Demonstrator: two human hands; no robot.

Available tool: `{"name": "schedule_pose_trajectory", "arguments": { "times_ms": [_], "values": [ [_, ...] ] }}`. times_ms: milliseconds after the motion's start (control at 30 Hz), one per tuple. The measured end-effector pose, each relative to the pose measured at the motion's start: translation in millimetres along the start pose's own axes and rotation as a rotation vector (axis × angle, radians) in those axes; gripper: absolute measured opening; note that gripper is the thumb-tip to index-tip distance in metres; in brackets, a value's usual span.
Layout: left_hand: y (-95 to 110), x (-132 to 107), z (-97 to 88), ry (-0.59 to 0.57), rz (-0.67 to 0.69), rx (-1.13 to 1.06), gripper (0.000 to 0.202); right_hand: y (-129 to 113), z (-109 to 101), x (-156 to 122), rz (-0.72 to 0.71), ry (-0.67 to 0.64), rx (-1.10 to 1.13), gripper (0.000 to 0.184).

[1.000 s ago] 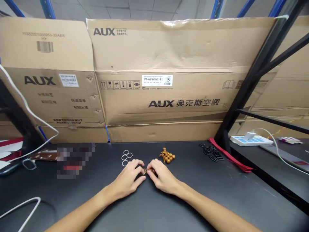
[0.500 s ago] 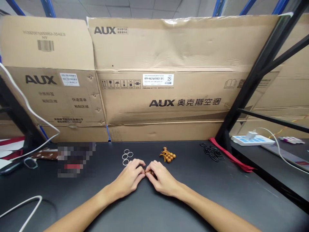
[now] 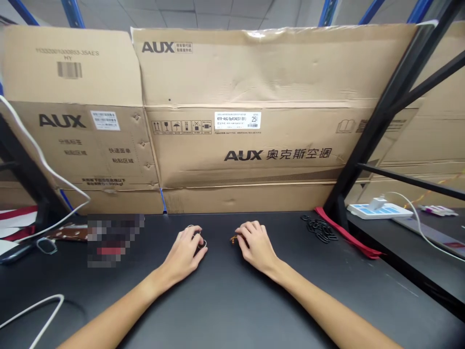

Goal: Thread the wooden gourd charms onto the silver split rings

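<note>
1. At the left hand (image 3: pixel 187 246): palm down on the bench (image 3: pixel 225 300), fingers curled over the metal rings (image 3: pixel 202 244). Only one ring visible, at the thumb side, touching the fingertips. Cannot tell if really pinched.
2. At the right hand (image 3: pixel 256 241): also palm down, well apart from the left hand, covering the wooden beads (image 3: pixel 234 238). Only a brown edge visible at its inner side. Grip hidden, so cannot tell if closed on them.
3. Farther out from the right hand: a pile of black loops (image 3: pixel 319 229), untouched, beside a red strap (image 3: pixel 345 236).
4. Judged from this: probably a moment between steps. No joined ring-and-bead piece visible, and both kinds of parts lying separate.
</note>
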State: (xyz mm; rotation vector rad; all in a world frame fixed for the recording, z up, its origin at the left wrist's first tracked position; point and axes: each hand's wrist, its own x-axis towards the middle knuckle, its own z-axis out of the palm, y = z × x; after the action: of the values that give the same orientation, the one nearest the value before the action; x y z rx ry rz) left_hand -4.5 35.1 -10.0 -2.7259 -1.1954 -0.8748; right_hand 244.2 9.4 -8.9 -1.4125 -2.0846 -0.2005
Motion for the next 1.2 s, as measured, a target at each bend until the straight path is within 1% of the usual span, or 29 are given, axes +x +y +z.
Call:
{"name": "schedule_pose_trajectory", "arguments": {
  "times_ms": [33,67,133,167,233,300,367,467,600,800,900,1000,1067,1100,1167,1200],
  "values": [
    [-5.4,1.5,0.4,0.004,-0.044,0.018,0.018,2.2,-0.4,0.4,0.032,0.000,-0.028,0.021],
    [-10.3,3.2,0.8,-0.004,-0.074,0.040,0.029,4.2,-0.1,0.6,0.061,-0.010,-0.051,0.024],
    [-19.0,7.1,1.8,-0.071,-0.111,0.083,0.048,7.7,2.9,0.4,0.110,-0.055,-0.082,0.034],
    [-23.0,9.0,2.5,-0.126,-0.123,0.091,0.051,9.3,5.3,0.1,0.132,-0.087,-0.093,0.041],
    [-30.5,12.4,4.4,-0.241,-0.125,0.079,0.048,12.8,10.7,-0.2,0.177,-0.155,-0.102,0.051],
    [-38.1,14.8,6.7,-0.278,-0.118,0.070,0.044,17.5,15.5,0.3,0.195,-0.210,-0.084,0.052],
    [-45.6,16.2,9.2,-0.253,-0.113,0.059,0.040,23.8,18.7,1.6,0.179,-0.224,-0.055,0.044],
    [-55.9,17.1,11.7,-0.207,-0.103,0.025,0.037,35.0,20.5,4.6,0.134,-0.206,-0.005,0.035],
    [-63.4,17.4,9.9,-0.197,-0.099,0.002,0.038,50.4,20.9,8.8,0.056,-0.208,0.059,0.032],
    [-69.0,14.9,3.6,-0.203,-0.094,0.017,0.039,68.4,23.1,10.1,0.099,-0.179,0.026,0.030],
    [-72.9,14.3,5.5,-0.184,-0.106,0.045,0.039,70.0,20.8,10.2,0.117,-0.165,-0.016,0.031],
    [-68.1,13.2,8.8,-0.104,-0.109,0.108,0.040,59.4,15.1,10.5,0.106,-0.092,-0.107,0.036],
    [-55.0,10.7,10.3,-0.037,-0.070,0.138,0.040,44.4,11.9,9.1,0.042,-0.036,-0.139,0.042],
    [-45.6,8.9,10.7,-0.032,-0.037,0.136,0.042,35.3,11.2,7.6,-0.013,-0.034,-0.124,0.045],
    [-23.5,4.2,10.8,-0.088,0.014,0.105,0.048,16.4,11.1,3.4,-0.128,-0.107,-0.031,0.051],
    [-12.6,1.9,10.4,-0.143,0.034,0.076,0.050,8.1,11.4,1.1,-0.175,-0.174,0.032,0.055]
  ]
}}
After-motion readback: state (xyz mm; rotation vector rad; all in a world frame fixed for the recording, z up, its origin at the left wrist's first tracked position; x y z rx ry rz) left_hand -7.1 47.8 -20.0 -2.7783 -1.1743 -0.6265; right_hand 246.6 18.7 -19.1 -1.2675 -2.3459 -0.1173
